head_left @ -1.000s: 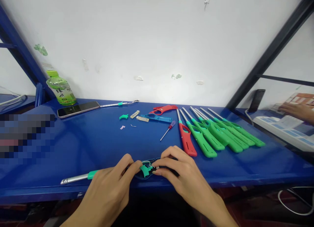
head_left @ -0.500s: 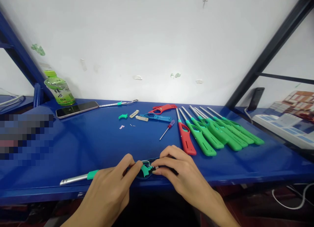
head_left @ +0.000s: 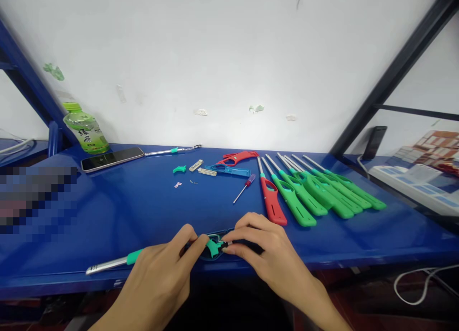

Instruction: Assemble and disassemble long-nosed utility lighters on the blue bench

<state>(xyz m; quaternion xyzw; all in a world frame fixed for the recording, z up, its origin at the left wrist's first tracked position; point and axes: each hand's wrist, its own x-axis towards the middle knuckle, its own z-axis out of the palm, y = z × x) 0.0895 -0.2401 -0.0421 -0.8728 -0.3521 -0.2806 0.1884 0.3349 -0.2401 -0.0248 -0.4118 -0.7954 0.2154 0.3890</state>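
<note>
At the table's front edge lies a dark blue utility lighter (head_left: pixel 107 265) with its casing opened, its silver tube pointing left and a teal collar at the tube's base. My left hand (head_left: pixel 163 269) is closed round the body, thumb and index finger by the teal trigger (head_left: pixel 213 248). My right hand (head_left: pixel 267 250) pinches a small black igniter piece (head_left: pixel 225 245) beside the trigger, over the casing. A thin pale wire loops above the trigger. My fingers hide much of the casing's inside.
Several green lighters (head_left: pixel 301 207) and one red lighter (head_left: pixel 273 204) lie at right. A screwdriver (head_left: pixel 244 188), blue casing half (head_left: pixel 233 171), red casing (head_left: pixel 242 157), loose teal trigger (head_left: pixel 179 169) and clear tanks (head_left: pixel 207 172) lie behind. A phone (head_left: pixel 113 159) and bottle (head_left: pixel 86 130) stand left.
Almost nothing differs. The lighter's tube end has dipped slightly, and the view has shifted a little; both hands keep their grip.
</note>
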